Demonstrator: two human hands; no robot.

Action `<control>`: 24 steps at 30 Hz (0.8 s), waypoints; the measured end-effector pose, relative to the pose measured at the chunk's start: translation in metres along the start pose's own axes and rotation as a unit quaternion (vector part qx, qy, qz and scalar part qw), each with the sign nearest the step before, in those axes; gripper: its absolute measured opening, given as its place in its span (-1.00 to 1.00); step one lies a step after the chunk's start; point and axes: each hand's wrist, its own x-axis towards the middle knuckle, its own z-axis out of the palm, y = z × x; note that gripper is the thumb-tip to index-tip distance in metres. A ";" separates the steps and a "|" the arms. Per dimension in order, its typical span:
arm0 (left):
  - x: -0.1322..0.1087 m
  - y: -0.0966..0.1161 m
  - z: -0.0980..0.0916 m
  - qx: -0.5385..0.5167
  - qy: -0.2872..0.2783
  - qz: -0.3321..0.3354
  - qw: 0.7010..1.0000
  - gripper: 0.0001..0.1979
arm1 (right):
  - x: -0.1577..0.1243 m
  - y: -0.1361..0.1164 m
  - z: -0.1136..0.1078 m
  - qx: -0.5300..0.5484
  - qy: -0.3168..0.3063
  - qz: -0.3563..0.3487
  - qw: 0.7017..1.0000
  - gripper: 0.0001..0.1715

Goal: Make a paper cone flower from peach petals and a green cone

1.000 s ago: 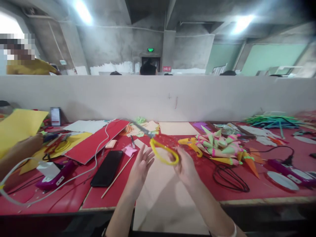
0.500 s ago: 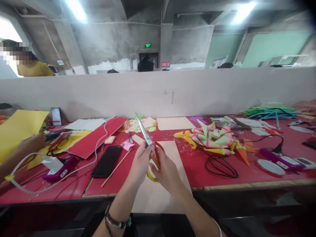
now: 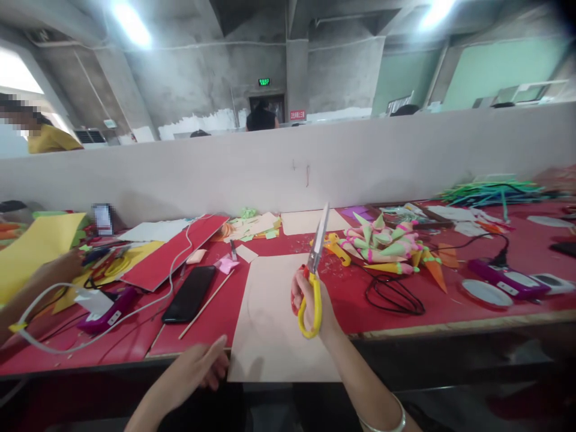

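Observation:
My right hand [image 3: 324, 307] holds a pair of scissors [image 3: 318, 240] above the table, blades pointing up and away. One handle loop is yellow, the other red. Beneath them lies a large sheet of pale cream paper [image 3: 265, 318], reaching over the table's front edge. My left hand [image 3: 195, 366] is at that edge, left of the sheet's lower corner, with nothing in it and the fingers apart and partly curled. A black phone [image 3: 189, 294] and a thin wooden stick [image 3: 206, 305] lie beyond my left hand.
A yellow glue gun [image 3: 336, 248] lies beside a pile of pink and green paper cones [image 3: 382, 240]. Purple power strips [image 3: 506, 281] stand on both sides, with trailing cables. At the left, another person's hand [image 3: 63, 270] is by yellow paper [image 3: 42, 252]. A white partition [image 3: 225, 174] runs behind the table.
My hands have parted. The left has let go of the scissors and dropped to the lower left; the right has carried them rightward, turned more upright.

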 end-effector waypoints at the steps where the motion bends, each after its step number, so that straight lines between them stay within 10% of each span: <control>1: -0.003 -0.011 0.003 -0.041 -0.037 -0.041 0.998 -0.47 | 0.000 0.000 -0.001 0.008 -0.003 -0.003 1.000 -0.60; 7: 0.003 -0.025 0.030 -0.194 0.026 -0.126 0.972 -0.52 | -0.004 -0.004 -0.002 -0.012 -0.057 -0.025 0.998 -0.62; 15: 0.013 -0.028 0.094 -0.477 0.094 -0.210 0.848 -0.72 | -0.014 -0.004 0.001 -0.091 -0.102 -0.062 0.989 -0.63; 20: 0.017 -0.012 0.141 -0.463 -0.015 -0.180 0.868 -0.57 | -0.021 -0.009 0.007 -0.095 -0.099 -0.067 0.988 -0.69; 24: 0.017 0.000 0.134 -0.448 -0.030 -0.135 0.883 -0.66 | -0.021 -0.013 0.006 -0.104 -0.080 -0.059 0.990 -0.73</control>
